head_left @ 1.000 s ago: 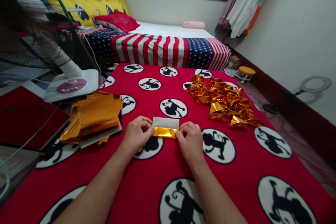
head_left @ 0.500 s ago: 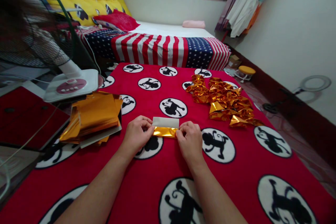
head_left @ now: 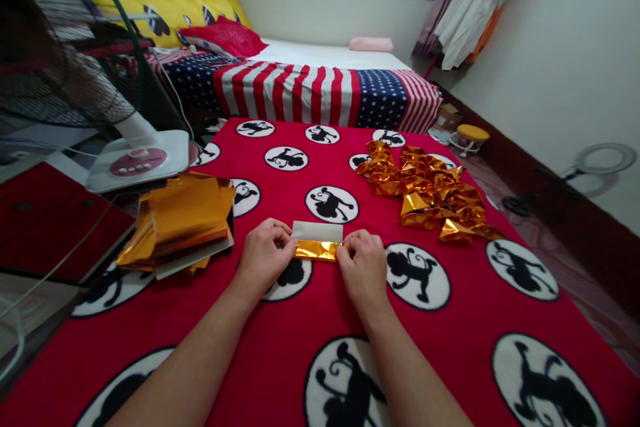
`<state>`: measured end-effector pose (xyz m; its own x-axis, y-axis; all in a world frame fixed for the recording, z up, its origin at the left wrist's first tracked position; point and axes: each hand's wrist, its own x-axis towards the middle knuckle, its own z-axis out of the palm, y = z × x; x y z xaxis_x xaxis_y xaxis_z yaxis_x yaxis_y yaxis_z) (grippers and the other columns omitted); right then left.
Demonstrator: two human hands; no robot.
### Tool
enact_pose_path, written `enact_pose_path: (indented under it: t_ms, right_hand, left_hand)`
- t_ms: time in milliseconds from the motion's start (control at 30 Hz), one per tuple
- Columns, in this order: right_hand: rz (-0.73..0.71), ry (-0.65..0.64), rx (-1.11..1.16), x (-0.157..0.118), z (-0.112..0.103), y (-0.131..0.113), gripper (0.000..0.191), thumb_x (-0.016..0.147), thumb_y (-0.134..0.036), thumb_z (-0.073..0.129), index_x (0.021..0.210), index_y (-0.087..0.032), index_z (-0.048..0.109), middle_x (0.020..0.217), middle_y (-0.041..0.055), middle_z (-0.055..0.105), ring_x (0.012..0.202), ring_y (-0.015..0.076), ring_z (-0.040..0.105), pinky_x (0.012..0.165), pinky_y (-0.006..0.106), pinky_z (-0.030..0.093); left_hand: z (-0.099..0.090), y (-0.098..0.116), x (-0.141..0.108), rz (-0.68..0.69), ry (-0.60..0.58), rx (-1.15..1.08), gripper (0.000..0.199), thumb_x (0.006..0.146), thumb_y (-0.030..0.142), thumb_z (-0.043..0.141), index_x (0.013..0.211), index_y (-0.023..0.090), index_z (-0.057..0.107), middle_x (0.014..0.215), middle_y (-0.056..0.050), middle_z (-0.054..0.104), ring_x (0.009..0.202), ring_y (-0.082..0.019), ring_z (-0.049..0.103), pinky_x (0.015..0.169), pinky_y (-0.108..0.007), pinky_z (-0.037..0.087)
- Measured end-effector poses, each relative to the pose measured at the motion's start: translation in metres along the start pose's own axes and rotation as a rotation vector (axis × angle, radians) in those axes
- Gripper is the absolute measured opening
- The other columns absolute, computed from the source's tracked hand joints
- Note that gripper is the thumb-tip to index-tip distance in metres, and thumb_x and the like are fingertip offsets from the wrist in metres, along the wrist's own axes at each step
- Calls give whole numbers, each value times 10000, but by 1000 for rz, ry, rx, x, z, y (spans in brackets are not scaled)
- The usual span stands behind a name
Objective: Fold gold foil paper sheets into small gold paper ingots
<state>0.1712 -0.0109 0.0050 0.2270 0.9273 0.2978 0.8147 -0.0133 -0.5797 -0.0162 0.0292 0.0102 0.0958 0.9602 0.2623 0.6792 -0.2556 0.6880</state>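
Note:
A sheet of gold foil paper (head_left: 317, 251) lies in front of me, its near part folded over so a shiny gold strip shows below a pale grey-white back. My left hand (head_left: 267, 253) pinches the strip's left end between thumb and fingers. At the right end, my right hand (head_left: 362, 260) pinches it the same way. To the left sits an untidy stack of flat gold foil sheets (head_left: 185, 217). Several folded gold foil pieces (head_left: 433, 190) lie heaped at the right, beyond my right hand.
A red cloth with monkey prints (head_left: 240, 360) covers the surface under my hands. At the left stands a fan with a white base (head_left: 175, 159). Behind is a bed with a striped, starred cover (head_left: 315, 90); a yellow-topped stool (head_left: 473, 133) and a ring light (head_left: 607, 159) stand at the right.
The whole view has shifted very slightly. Both hands keep their pinch on the foil paper, and the fold looks the same.

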Motion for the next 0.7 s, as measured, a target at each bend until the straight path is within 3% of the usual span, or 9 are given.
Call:
enact_pose_path:
  t_ms: [333,567,700]
  right_hand:
    - [7,-21,-62,-1,-1,-2,186,793,-100,568,630,-191,556,838,34,628,837,194,489,771,323,347]
    - [2,-19,-87,-2,-1,-2,178,798,-110,568,636,-184,560,842,30,629,829,187,481,741,316,325]
    - [-5,-18,-96,-1,-1,-2,167,787,-114,572,638,-184,545,841,31,621,830,188,480,746,317,326]
  left_hand:
    - [1,1,-2,-2,15,26,214,744,225,641,546,181,572,845,-42,652,775,-158,619,734,-287,475]
    - [2,-2,-4,-74,61,90,172,723,229,703,769,180,544,790,0,570,637,-133,547,609,-266,442]
    - [4,-4,-4,-77,54,50,195,732,230,708,842,184,553,836,-12,587,724,-154,587,640,-265,459]
